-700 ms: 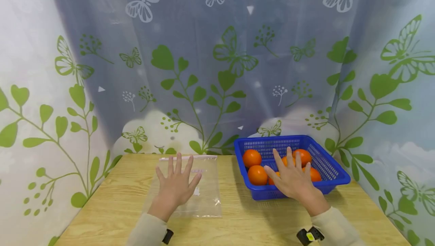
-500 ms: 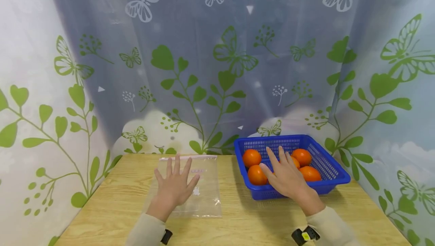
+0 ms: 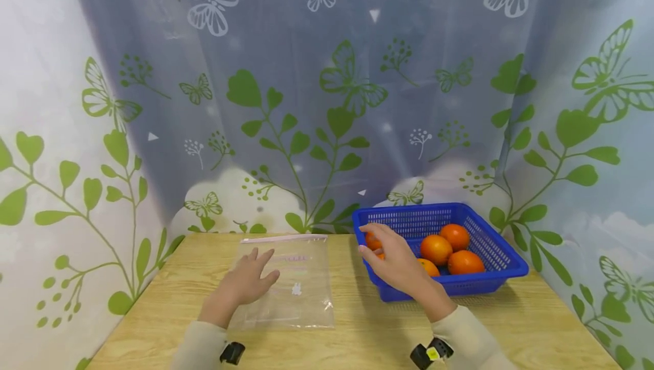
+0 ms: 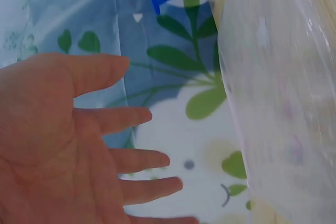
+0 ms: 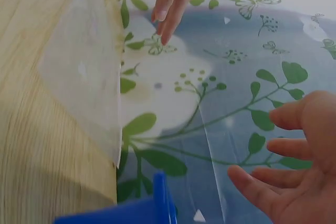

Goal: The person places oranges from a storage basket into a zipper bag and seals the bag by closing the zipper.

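A clear zip bag (image 3: 301, 307) with a pinkish zip strip lies flat on the table. Over its left side hovers my left hand (image 3: 241, 282), fingers spread and holding nothing; in the left wrist view the palm (image 4: 42, 145) shows bare. My right hand (image 3: 395, 259) is above the left part of a blue plastic basket (image 3: 490, 282), its fingers loosely bent with nothing in them. Several orange round fruits lie in the basket, among them one orange fruit (image 3: 436, 249) near the middle. The right hand partly hides the fruits on the left.
The wooden table (image 3: 352, 341) carries the bag and the basket. A patterned curtain (image 3: 296, 103) with leaves and butterflies stands close behind and on both sides. Each wrist wears a black strap device, such as the right one (image 3: 431, 353).
My right hand has moved left across the basket, uncovering the fruits in the middle and right. My left hand has shifted slightly left and lower, its fingers less upright. Bag and basket stay put.
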{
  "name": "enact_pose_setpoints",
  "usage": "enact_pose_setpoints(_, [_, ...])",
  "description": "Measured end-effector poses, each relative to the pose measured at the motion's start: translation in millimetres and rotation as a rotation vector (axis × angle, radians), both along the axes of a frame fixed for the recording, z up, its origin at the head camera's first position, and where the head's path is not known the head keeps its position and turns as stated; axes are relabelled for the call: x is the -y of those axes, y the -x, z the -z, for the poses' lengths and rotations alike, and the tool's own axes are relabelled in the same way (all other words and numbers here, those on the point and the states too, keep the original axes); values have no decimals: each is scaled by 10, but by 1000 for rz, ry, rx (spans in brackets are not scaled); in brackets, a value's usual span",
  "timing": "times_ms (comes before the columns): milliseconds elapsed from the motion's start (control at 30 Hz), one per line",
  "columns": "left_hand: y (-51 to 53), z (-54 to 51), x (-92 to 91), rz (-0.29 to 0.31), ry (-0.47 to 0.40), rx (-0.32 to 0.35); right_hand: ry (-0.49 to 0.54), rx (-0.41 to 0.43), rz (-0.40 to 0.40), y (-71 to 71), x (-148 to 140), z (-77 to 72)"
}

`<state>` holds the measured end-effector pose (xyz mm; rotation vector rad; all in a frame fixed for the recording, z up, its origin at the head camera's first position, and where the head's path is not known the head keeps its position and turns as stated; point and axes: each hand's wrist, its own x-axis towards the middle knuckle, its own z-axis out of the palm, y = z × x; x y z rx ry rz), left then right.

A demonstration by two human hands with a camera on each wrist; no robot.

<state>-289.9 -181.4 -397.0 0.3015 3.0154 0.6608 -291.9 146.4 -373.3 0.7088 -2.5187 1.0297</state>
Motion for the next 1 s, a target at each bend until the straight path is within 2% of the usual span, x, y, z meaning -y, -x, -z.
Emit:
enact_pose_setpoints(133, [48,-17,158,-7,-10,5,-33,99,-88,39,132,63])
enact_pose_setpoints(233, [81,-26,254,-28,-2,5,-69,167,-153,76,238,167])
enact_pose_setpoints(367, [128,-17,355,-19,-16,-10,-78,225,-187,117,373,337])
enact_pose_setpoints(500, [221,43,471,-15,-57,-24,-60,226,-170,171,498,462])
enact_pose_setpoints(633, [343,178,607,-43,-98,-7,-53,218,-128,227,610,561])
enact_pose_setpoints(733, [394,281,704,-74,-94,5,-65,233,-91,251,685,633])
enact_pose_setpoints(833, [410,363,771,-117,-117,54,-57,293,-57,254,744,692])
enact_pose_setpoints(1000, [395,420,792,-190,-191,130,-8,376,18,253,795,785])
